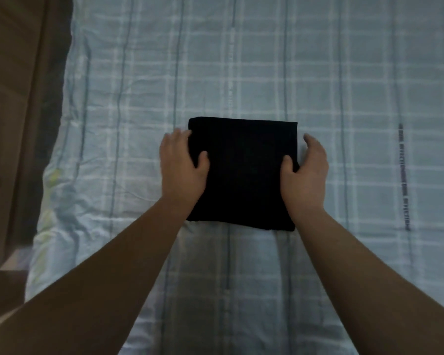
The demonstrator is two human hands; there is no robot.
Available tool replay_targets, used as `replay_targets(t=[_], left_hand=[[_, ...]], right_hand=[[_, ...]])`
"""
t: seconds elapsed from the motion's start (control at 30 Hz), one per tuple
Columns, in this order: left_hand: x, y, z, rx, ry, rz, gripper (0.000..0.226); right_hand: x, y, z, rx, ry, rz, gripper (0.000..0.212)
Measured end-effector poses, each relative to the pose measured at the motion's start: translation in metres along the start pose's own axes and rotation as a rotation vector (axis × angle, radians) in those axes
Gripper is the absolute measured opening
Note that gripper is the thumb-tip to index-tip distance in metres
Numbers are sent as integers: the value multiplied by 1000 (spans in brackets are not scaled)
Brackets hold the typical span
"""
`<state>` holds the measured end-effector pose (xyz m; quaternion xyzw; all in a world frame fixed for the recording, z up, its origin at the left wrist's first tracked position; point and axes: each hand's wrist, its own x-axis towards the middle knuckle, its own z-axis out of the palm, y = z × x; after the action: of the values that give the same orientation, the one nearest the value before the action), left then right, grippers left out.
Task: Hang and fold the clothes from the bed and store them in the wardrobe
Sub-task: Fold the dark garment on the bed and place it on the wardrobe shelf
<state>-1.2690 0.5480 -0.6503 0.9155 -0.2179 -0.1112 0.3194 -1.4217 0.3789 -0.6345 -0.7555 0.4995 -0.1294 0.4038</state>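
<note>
Fabric folded into a neat dark square, the black garment [244,172] lies flat in the middle of the bed [344,85], on a pale blue checked sheet, with both of the person's hands at its sides. The left hand [182,165] has its thumb on top of the left edge and its fingers reaching to the far left corner; its grip is on that edge, though whether the fingers have gone under the cloth I cannot tell. The right hand [305,170] mirrors it on the right edge, thumb laid on top and fingers curved beside the fabric on the sheet, a narrow grip closing on the bundle. By the look of it the folding of this piece is done and lifting it for the wardrobe is the step in hand. The bundle is probably light and soft, with no stiffness of its own, so it would sag or open if taken by one corner or by the top layer only. Fingers slid beneath both side edges, thumbs pressing down from above, should keep the layers together. At the far left a brown wooden surface [13,98] borders the bed.
</note>
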Motion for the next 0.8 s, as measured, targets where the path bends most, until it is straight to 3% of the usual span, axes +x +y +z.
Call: replay_targets(t=[0.1,0.23,0.33,0.47,0.57,0.8], left_hand=[[-19,-1,-15,-274,-65,-393,56],[-28,9,-19,-211,-138,-404,54],[-23,18,-19,-208,-200,-475,56],[-14,19,-24,-383,-316,-635,55],[-17,18,-30,-472,-381,-627,54],[-62,4,-46,-693,-534,-812,42]], right_hand=[[-11,4,-11,56,-122,240,69],[-23,-6,-6,7,-200,194,61],[-16,-14,-2,-15,-215,291,56],[-2,-13,-8,68,-272,468,54],[-4,-15,-16,193,-384,547,45],[-43,-9,-25,375,-432,474,35]])
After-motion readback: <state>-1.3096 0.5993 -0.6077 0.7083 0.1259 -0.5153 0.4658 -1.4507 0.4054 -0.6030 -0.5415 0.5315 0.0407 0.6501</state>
